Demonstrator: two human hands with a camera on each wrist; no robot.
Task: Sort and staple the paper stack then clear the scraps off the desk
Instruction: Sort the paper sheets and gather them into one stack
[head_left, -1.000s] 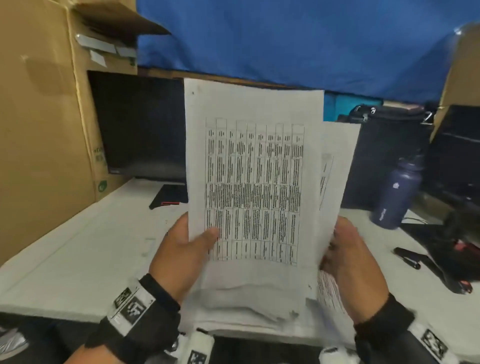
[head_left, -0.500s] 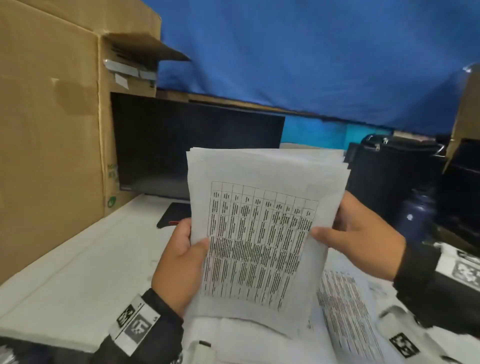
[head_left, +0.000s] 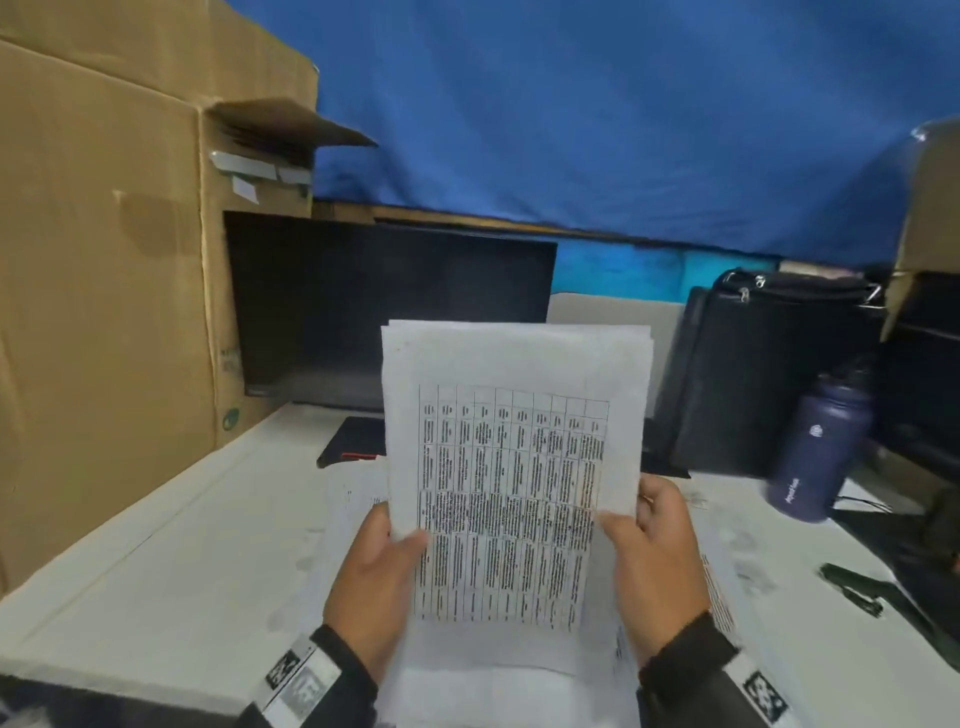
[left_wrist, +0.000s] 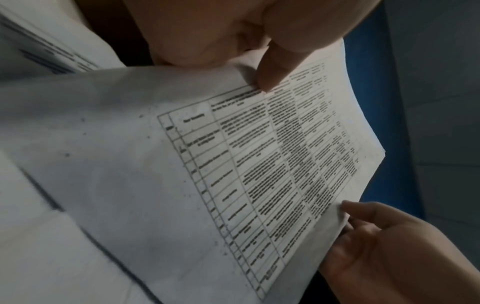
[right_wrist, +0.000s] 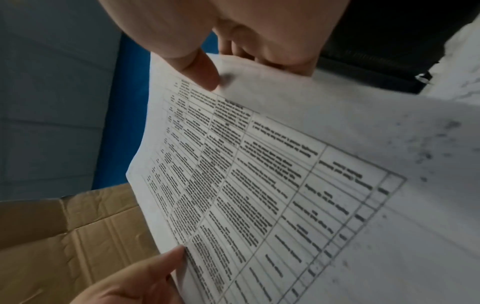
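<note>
I hold a stack of white sheets (head_left: 514, 415) upright above the desk; its top page carries a printed table (left_wrist: 272, 156) (right_wrist: 246, 185). My left hand (head_left: 374, 571) grips the stack's lower left edge, thumb on the front. My right hand (head_left: 654, 561) grips the lower right edge, thumb on the front as well. More printed sheets (head_left: 353, 499) lie flat on the white desk (head_left: 156, 571) under the stack. A black stapler (head_left: 852, 587) lies on the desk to the right, apart from both hands.
A large cardboard box (head_left: 104, 312) stands at the left. A dark monitor (head_left: 389, 312) is behind the stack. A black bag (head_left: 763, 374) and a navy bottle (head_left: 821, 447) stand at the right. A blue cloth hangs behind.
The sheets that were fanned apart are now squared into one stack. My right hand moved from the side of a loose sheet to the stack's lower right edge. The head view tilted up.
</note>
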